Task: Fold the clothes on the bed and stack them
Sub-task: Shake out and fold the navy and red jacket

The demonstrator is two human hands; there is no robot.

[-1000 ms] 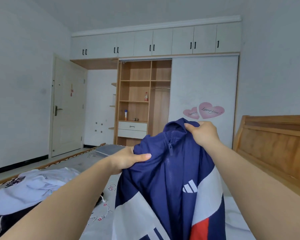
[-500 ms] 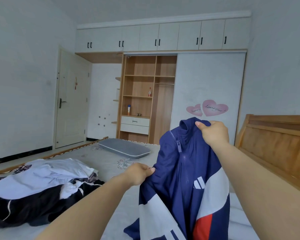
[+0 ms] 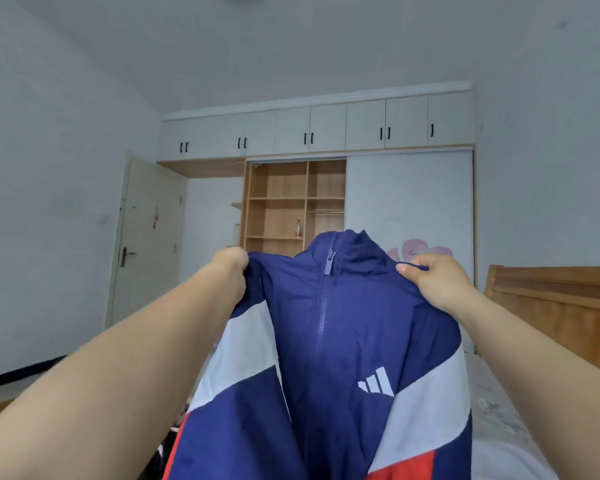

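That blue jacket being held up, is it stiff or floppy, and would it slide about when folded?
The jacket is probably floppy: it sags between the left hand and right hand gripping its shoulders. The thin, smooth-looking fabric suggests it is light and may slip out of its folds.

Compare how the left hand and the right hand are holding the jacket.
The left hand grips the jacket at its left shoulder; the right hand grips the right shoulder beside the collar. The left hand's fingers are hidden, turned away from the camera; the right hand's thumb shows, pressing the cloth. Both hold the jacket up at about the same height, zipped front facing the camera.
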